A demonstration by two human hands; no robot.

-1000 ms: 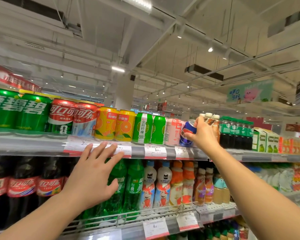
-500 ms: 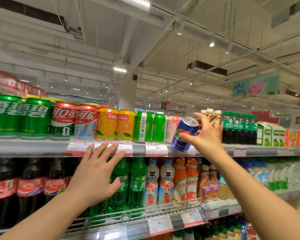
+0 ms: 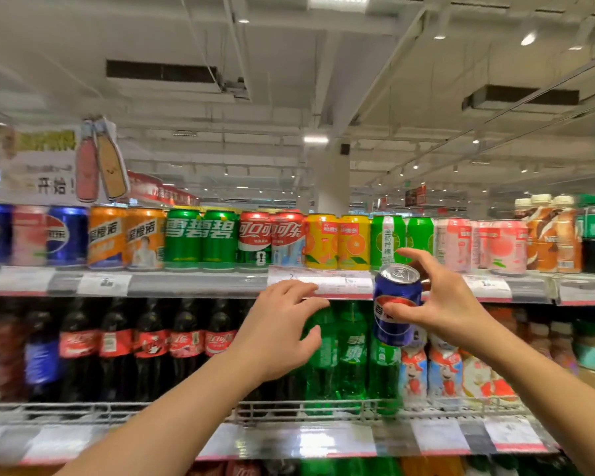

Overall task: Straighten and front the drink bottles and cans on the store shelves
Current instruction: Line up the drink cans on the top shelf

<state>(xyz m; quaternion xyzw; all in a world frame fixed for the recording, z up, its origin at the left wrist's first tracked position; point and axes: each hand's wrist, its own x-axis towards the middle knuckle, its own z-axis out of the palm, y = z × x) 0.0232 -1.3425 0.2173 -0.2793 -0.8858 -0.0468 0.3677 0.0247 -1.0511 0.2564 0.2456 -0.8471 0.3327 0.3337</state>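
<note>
Holding a blue can [image 3: 396, 304] off the top shelf [image 3: 193, 285] — right hand [image 3: 450, 304] clamped around it, left hand [image 3: 282, 324] spread wide, empty

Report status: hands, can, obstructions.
Right hand gripping blue can, off the shelf. Left hand open, empty. Matching blue cans far left. Path clear.

- The blue can [image 3: 396, 304] is glossy printed metal, with a bare silver top.
- The cans along the upper shelf's front edge [image 3: 200, 285] look shiny and smooth.
- The cola bottles [image 3: 152, 348] and green bottles [image 3: 352, 352] are clear glossy plastic.
- The lower shelf's rail [image 3: 323, 408] is grey metal wire.
- The price tags [image 3: 103, 284] look like matt paper.
</note>
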